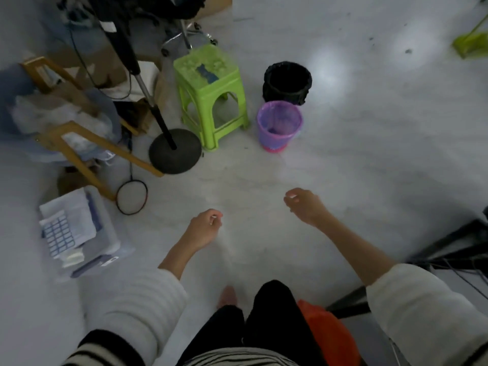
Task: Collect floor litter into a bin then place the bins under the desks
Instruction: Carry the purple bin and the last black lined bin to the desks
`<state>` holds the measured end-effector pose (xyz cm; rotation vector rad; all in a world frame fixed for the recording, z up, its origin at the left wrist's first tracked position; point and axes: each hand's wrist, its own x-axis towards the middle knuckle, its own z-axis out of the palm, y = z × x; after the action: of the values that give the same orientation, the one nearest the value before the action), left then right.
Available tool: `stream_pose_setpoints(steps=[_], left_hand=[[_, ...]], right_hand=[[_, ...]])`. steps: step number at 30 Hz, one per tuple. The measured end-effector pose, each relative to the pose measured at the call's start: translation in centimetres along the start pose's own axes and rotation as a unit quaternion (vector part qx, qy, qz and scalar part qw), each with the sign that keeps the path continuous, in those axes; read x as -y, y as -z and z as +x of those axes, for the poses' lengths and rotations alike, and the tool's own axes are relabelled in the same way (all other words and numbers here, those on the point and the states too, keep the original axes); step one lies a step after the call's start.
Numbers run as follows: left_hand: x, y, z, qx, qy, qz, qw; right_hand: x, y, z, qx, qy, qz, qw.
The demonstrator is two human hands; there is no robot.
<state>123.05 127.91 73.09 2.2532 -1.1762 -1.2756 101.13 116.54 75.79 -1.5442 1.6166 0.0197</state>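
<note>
While both hands hang over bare floor, left hand [204, 228] and right hand [303, 204] loosely curled, grasping nothing; purple bin [279, 125] just beside green stool [211, 96], black bin [287, 82] behind it.

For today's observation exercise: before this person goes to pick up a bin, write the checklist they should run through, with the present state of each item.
1. Left hand free to grip: cannot tell; something small and pale may sit at its fingertips.
2. Right hand free: cannot tell; a pale speck shows by the fingers.
3. Purple bin upright, liner in: ok.
4. Black bin upright, liner in: ok.
5. Floor path to the bins unobstructed: ok.
6. Litter all collected: not ok; dark specks lie on the floor beyond the bins.
</note>
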Motion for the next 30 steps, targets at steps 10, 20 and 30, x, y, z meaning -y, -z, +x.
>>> stream_pose_setpoints(steps=[10,20,30], left_hand=[[-17.1,-4.8,21.2,0.048,0.041,-0.07,0.996],[-33.6,-8.6,37.1,0.025,0.091,-0.179,0.979],[-43.1,-9.2,55.0,-0.019,0.154,-0.204,0.967]], right_hand=[[-0.8,14.8,20.9,0.009,-0.032,0.004,0.999],[-1.2,29.7,39.2,0.049,-0.027,0.021,0.998],[4.3,39.8,61.4,0.103,-0.041,0.046,0.993]])
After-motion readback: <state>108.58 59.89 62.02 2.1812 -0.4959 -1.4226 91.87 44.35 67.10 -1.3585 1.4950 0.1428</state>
